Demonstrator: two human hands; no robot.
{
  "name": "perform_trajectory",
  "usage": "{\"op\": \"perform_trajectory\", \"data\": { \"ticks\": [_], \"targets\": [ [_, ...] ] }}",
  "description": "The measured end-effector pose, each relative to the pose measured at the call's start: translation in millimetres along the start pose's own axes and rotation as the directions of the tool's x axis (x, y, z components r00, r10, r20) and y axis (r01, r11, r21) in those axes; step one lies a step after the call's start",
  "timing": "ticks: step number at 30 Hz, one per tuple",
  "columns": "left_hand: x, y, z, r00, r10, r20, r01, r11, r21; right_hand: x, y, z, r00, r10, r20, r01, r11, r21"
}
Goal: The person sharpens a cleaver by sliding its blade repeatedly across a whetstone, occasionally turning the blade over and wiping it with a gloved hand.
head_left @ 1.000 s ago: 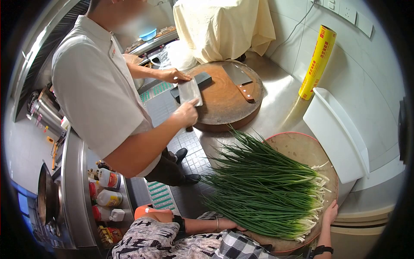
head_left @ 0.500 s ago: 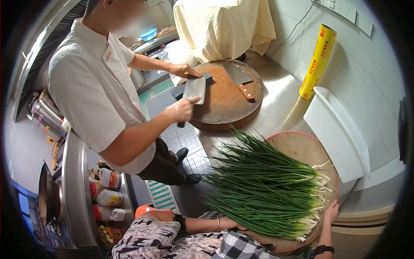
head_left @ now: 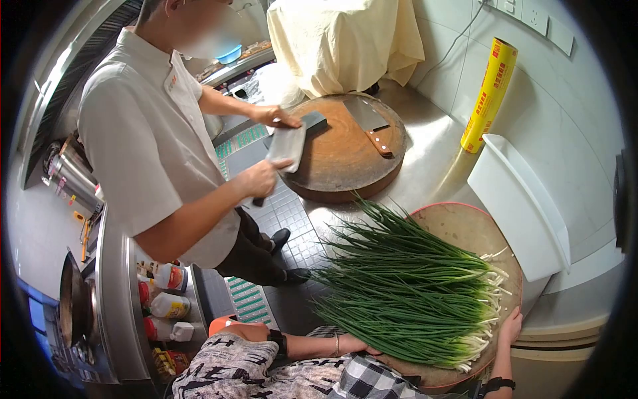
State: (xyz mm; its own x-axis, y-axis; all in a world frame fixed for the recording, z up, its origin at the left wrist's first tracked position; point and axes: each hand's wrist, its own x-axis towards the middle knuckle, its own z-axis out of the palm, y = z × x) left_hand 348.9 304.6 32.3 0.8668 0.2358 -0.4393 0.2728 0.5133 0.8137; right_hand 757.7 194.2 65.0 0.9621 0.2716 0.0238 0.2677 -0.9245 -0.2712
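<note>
A broad bundle of green scallions (head_left: 412,286) lies across a round chopping board (head_left: 458,216) with a red rim, white root ends to the right. My left hand (head_left: 355,344) rests by the board's near left edge, fingers stretched out beside the green leaves, partly hidden. On the board's right rim lies my right hand (head_left: 510,327), its fingers extended near the white ends. Neither hand appears to hold anything. Across from me, a co-worker's hands hold a cleaver (head_left: 288,147) against a dark sharpening stone (head_left: 312,124).
A thick round wooden block (head_left: 332,159) stands on the steel counter with a second cleaver (head_left: 365,120) on it. A white plastic bin (head_left: 518,206) leans at the right by a yellow roll box (head_left: 490,96). Bottles (head_left: 169,306) fill a shelf at left.
The co-worker's cleaver has been drawn back to the left and slightly down along the stone, and the arms with it. My hands and the scallions stay in place.
</note>
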Motion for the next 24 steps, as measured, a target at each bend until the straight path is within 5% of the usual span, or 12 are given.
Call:
{"op": "perform_trajectory", "data": {
  "ticks": [15, 18, 21, 24],
  "targets": [
    [-5, 10, 2, 0.997, 0.067, -0.027, -0.064, 0.993, 0.100, -8, -11, -10, 1.000, -0.005, 0.013, 0.005, 1.000, 0.015],
    [-7, 19, 5, 0.996, 0.038, -0.082, -0.039, 0.999, -0.009, -6, -7, -6, 1.000, 0.006, 0.007, -0.006, 1.000, 0.007],
    [-3, 7, 1, 0.991, 0.127, -0.040, -0.117, 0.974, 0.196, -7, -9, -8, 1.000, 0.000, 0.011, 0.000, 1.000, 0.000],
    [-2, 2, 0, 0.998, 0.065, -0.016, -0.061, 0.982, 0.177, -6, -8, -6, 1.000, 0.009, 0.006, -0.009, 1.000, -0.006]
  ]
}}
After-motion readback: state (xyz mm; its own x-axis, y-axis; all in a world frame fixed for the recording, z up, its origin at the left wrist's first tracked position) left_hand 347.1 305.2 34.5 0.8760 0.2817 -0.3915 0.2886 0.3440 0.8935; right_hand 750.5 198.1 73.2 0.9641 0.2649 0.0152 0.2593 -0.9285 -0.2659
